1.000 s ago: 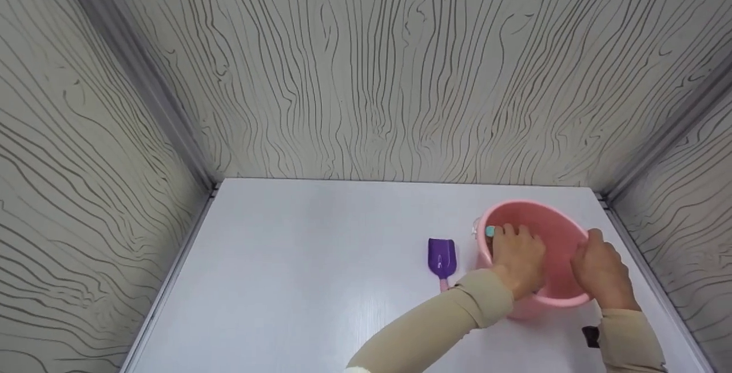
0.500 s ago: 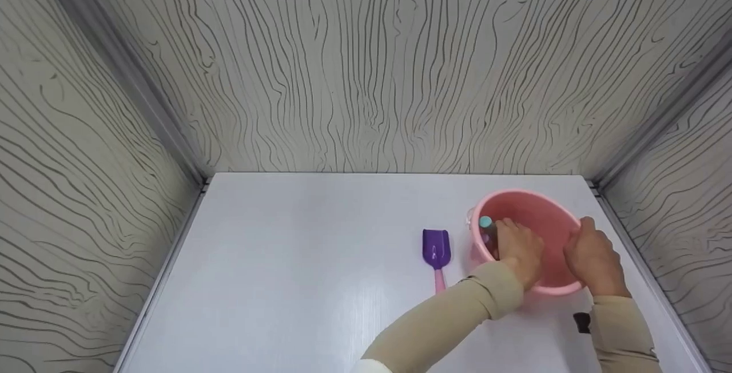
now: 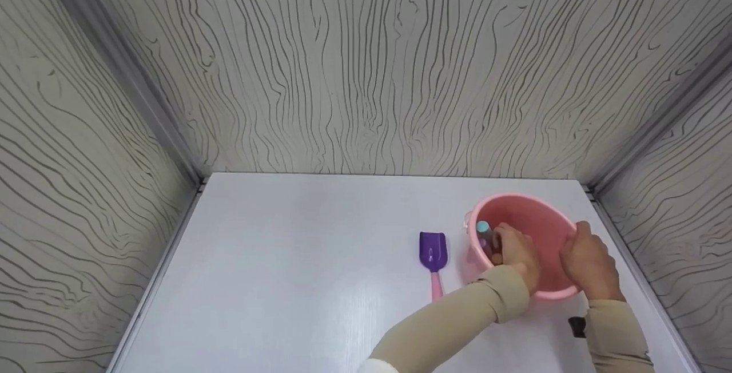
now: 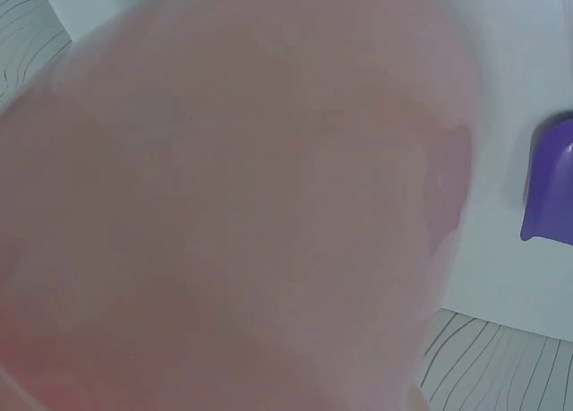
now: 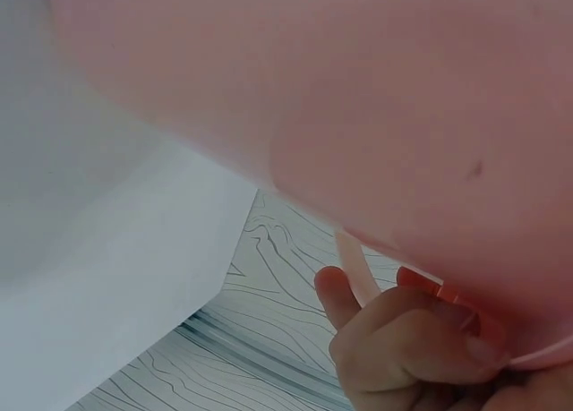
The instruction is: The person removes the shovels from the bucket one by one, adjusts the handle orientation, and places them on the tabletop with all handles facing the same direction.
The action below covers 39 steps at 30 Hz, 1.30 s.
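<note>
A pink bucket (image 3: 552, 247) stands tilted at the right side of the table. My right hand (image 3: 589, 261) grips its right rim; the right wrist view shows the fingers (image 5: 403, 348) curled at the rim near the handle. Inside the bucket is my left hand (image 3: 517, 253), near its left wall. Next to its fingers are a teal-topped cylinder (image 3: 484, 227) and a small purple thing (image 3: 485, 245). The left hand's fingertips are partly hidden, and I cannot tell what they hold. In the left wrist view the bucket wall (image 4: 251, 196) fills most of the picture.
A toy shovel (image 3: 433, 252) with a purple blade and pink handle lies left of the bucket on the white table (image 3: 286, 270). Beside my right sleeve is a small black object (image 3: 577, 326). Wood-patterned panels (image 3: 366, 75) rise around the table.
My left hand has drawn back slightly from the teal-topped cylinder, showing more of it and the purple thing. The right hand keeps its grip on the rim. The head view has shifted a little.
</note>
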### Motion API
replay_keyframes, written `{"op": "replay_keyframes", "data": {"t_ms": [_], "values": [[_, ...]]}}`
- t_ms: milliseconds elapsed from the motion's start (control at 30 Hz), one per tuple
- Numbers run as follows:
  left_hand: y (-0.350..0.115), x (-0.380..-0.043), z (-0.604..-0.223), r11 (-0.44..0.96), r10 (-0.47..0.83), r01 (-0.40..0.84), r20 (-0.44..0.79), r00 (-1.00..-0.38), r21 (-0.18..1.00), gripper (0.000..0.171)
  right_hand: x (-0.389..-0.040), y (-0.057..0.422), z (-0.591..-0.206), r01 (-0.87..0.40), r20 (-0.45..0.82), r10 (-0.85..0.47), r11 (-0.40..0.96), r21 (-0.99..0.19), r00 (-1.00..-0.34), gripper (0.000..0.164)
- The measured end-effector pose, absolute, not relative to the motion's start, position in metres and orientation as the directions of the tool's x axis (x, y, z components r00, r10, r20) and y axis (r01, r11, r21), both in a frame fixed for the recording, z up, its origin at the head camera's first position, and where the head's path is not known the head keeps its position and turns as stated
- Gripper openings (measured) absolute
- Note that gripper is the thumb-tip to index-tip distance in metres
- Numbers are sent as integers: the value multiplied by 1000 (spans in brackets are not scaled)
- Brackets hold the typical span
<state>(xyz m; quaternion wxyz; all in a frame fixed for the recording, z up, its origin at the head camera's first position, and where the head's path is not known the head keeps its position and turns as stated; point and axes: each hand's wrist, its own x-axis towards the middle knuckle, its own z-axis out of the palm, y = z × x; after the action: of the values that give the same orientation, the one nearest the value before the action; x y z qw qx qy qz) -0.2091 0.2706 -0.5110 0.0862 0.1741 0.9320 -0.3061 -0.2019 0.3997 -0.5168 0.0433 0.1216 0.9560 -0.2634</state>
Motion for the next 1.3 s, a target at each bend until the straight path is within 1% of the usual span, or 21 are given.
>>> {"op": "replay_keyframes", "data": {"t_ms": [167,333,467,533,633,700,800,867,933,1000,1100,1167,1300], "values": [[262,-206,-505,733,330,414,-250,-910,-540,17,-201,396,-517,268,-147,224,823,-500,-963,46],[256,-204,-500,716,351,423,-238,-906,-555,11,-202,397,-516,282,-165,230,825,-490,-959,46],[253,-205,-498,674,367,435,-241,-899,-597,20,-203,398,-514,287,-166,235,831,-477,-958,46],[252,-207,-497,662,374,437,-237,-897,-609,20,-203,398,-515,284,-157,237,836,-470,-959,45],[249,-208,-496,689,384,430,-209,-899,-583,15,-203,398,-516,277,-149,234,839,-468,-961,43],[247,-208,-495,712,396,428,-186,-899,-557,17,-203,398,-516,278,-153,233,838,-469,-960,42],[244,-208,-494,715,418,437,-168,-893,-545,32,-202,398,-517,285,-159,238,837,-466,-958,43],[242,-208,-492,698,428,443,-168,-888,-563,46,-202,398,-516,287,-161,238,838,-464,-958,44],[239,-207,-491,682,437,447,-168,-884,-579,55,-202,398,-516,291,-171,238,836,-465,-956,44],[237,-207,-490,698,443,446,-151,-884,-560,50,-201,398,-516,295,-183,236,830,-472,-955,45],[234,-208,-489,729,461,448,-113,-880,-517,50,-200,398,-517,302,-191,238,823,-481,-952,46],[231,-209,-488,748,476,453,-83,-876,-485,53,-200,397,-517,300,-185,239,820,-487,-953,45],[221,-211,-487,762,500,454,-27,-866,-461,42,-201,396,-517,286,-163,237,836,-468,-958,41]]}}
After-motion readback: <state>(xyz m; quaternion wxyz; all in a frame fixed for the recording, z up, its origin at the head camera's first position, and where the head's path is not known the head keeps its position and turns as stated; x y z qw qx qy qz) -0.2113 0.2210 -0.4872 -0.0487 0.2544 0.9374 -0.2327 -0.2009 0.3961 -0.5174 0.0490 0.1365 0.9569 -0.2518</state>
